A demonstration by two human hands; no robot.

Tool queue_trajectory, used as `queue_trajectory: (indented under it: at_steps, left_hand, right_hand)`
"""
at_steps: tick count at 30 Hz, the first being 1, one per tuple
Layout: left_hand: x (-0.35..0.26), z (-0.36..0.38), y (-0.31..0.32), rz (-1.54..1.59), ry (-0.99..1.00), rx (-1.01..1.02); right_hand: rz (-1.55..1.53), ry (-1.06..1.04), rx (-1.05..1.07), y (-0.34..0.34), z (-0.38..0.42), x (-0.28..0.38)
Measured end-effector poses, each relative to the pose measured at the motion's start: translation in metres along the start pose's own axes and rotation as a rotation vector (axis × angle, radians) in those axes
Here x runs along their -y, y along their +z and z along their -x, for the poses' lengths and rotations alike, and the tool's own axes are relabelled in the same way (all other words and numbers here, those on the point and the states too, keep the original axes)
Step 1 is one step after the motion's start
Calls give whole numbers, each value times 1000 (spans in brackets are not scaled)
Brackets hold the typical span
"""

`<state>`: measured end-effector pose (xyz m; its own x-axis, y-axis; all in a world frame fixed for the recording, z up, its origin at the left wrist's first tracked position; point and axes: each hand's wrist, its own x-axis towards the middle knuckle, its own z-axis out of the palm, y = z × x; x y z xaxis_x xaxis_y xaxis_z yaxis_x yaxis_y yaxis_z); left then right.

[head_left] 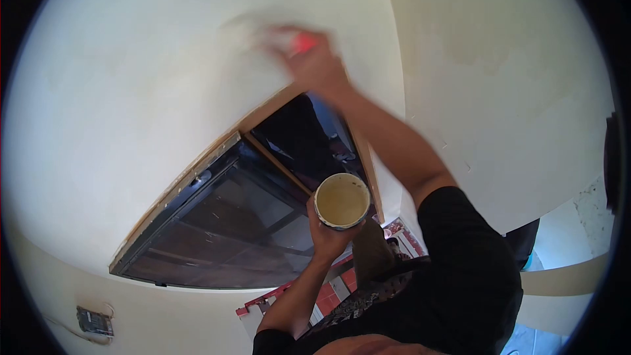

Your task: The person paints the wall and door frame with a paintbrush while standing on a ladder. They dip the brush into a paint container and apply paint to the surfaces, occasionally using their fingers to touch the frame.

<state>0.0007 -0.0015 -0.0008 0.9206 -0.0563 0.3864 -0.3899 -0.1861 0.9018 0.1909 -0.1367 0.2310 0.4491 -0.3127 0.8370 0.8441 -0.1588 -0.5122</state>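
Observation:
My left hand [327, 235] is wrapped round a round tub [342, 200] with pale cream liquid inside, held upright in front of my body. Specks and smears mark the tub's inner wall. Raised at the wall, my right hand [315, 62] is blurred by motion, its fingers closed round a red-handled tool [303, 43]. The tool's far end is smeared against the pale wall [164, 59], so I cannot tell its kind.
Below my right hand is a wood-framed window [223, 217] with dark glass panes. A second wall [486, 92] with damp-looking patches meets the first at a corner on the right. An electrical box [95, 321] with loose wires sits low on the left. Red and white flooring [335, 292] shows below.

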Motion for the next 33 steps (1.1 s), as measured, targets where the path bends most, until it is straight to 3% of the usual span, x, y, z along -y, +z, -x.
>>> queue_trajectory:
  at_steps: [1, 3, 4, 5, 7, 8, 10, 16, 18, 21, 23, 24, 25, 26, 30, 32, 33]
  left_hand:
    - [-2, -2, 1, 32, 12, 15]
    - [-2, -7, 3, 81, 28, 14]
    - [-3, -7, 4, 71, 19, 8]
    - [-3, -7, 6, 61, 11, 6]
    - [-1, -8, 7, 79, 24, 23]
    - [-1, -8, 9, 85, 33, 36]
    - [4, -6, 10, 98, 4, 42]
    - [-3, -3, -1, 10, 25, 40]
    - [-6, 0, -4, -16, 36, 53]
    - [-11, -1, -4, 42, -27, 24]
    - [-10, -2, -5, 32, -23, 19]
    - [-7, -2, -5, 40, -24, 14]
    - [-3, -2, -4, 70, -29, 14]
    - [0, -3, -3, 102, -33, 15]
    - [-5, -6, 0, 49, 8, -6]
    - [-3, -5, 2, 72, 17, 28]
    - [-2, -5, 2, 90, 2, 22]
  right_hand:
    - [-30, -145, -118, -15, -28, -56]
    - [184, -34, -266, -106, -77, -77]
    - [413, 30, -338, -129, -86, -81]
    - [423, 27, -333, -135, -87, -81]
    - [729, -258, -506, -145, -91, -80]
    - [674, -398, -546, -137, -92, -85]
    - [588, -279, -396, -102, -75, -70]
    - [56, -447, 111, 74, 16, 9]
    - [-8, -354, 284, 97, 27, 43]
    - [-85, -292, 125, 88, 4, 40]
    - [-68, -337, -55, 56, -35, 5]
    - [8, -123, -89, 25, -52, -6]
    - [-11, -47, -145, -3, -76, -29]
    - [-53, -211, -258, -32, -96, -48]
    - [540, -166, -389, -139, -132, -49]
    - [309, -518, -266, -170, -150, -47]
    - [316, -514, -244, -177, -158, -49]
